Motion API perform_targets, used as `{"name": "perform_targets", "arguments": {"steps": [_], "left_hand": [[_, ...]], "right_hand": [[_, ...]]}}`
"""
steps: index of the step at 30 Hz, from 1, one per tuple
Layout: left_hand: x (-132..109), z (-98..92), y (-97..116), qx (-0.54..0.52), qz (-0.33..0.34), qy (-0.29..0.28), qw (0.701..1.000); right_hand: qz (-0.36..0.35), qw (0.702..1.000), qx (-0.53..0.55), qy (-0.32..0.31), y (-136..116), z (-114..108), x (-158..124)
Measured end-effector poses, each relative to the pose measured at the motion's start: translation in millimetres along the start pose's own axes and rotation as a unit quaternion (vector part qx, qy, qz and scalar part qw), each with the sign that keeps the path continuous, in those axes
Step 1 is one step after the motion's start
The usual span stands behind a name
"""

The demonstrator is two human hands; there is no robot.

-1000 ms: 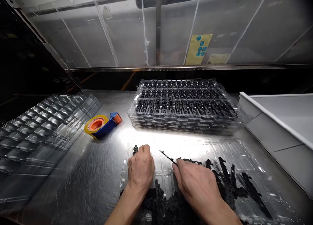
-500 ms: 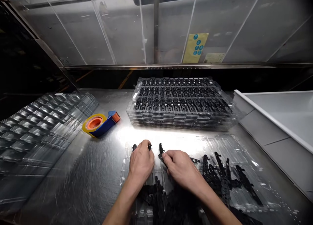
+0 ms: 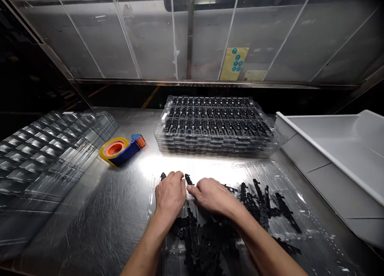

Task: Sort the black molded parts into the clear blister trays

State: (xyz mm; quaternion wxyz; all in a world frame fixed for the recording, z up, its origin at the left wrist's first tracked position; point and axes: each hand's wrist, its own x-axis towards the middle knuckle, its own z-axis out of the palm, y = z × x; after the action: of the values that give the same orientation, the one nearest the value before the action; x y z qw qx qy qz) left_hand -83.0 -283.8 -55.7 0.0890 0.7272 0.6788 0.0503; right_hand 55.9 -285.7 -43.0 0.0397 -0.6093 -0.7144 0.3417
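Observation:
My left hand [image 3: 170, 195] lies knuckles up on the far left corner of a clear plastic tray [image 3: 288, 179], its fingers curled down onto a small black part I can barely see. My right hand [image 3: 212, 195] sits close beside it, fingers pinched on a thin black plastic part [image 3: 189, 179] that pokes out between the two hands. A heap of loose black plastic parts [image 3: 207, 240] fills the tray in front of me and under my forearms, and more of them [image 3: 264, 206] spread to the right.
A stack of clear trays filled with rows of black parts [image 3: 216, 126] stands behind the hands. A yellow and blue tape dispenser [image 3: 121, 149] lies at the left, beyond it empty clear trays [image 3: 45, 156]. A white bin [image 3: 336, 156] is at the right. A transparent screen closes the back.
My right hand has moved left from the loose parts with the thin black part, ending beside my left hand at the tray's corner. The left hand has barely shifted.

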Motion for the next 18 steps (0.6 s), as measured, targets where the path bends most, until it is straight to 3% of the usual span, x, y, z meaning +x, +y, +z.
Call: {"name": "perform_targets", "arguments": {"steps": [4,6,10,13,18], "left_hand": [[3,5.8,3,-0.01,0.057,-0.004,0.998],[8,10.4,3,-0.006,0.074,-0.001,0.997],[13,11.6,4,0.002,0.087,0.014,0.996],[4,3.2,0,0.001,0.091,0.02,0.996],[-28,-7.0,-15,0.052,0.074,-0.037,0.995]], "right_hand": [[-0.079,0.996,0.016,-0.028,7,-9,-12],[-0.081,0.995,0.041,-0.028,15,-11,-17],[-0.04,0.988,0.138,0.063,33,-8,-18],[-0.048,0.953,0.258,0.151,40,-3,-9],[-0.042,0.899,0.409,0.15,41,0,-1]]}}
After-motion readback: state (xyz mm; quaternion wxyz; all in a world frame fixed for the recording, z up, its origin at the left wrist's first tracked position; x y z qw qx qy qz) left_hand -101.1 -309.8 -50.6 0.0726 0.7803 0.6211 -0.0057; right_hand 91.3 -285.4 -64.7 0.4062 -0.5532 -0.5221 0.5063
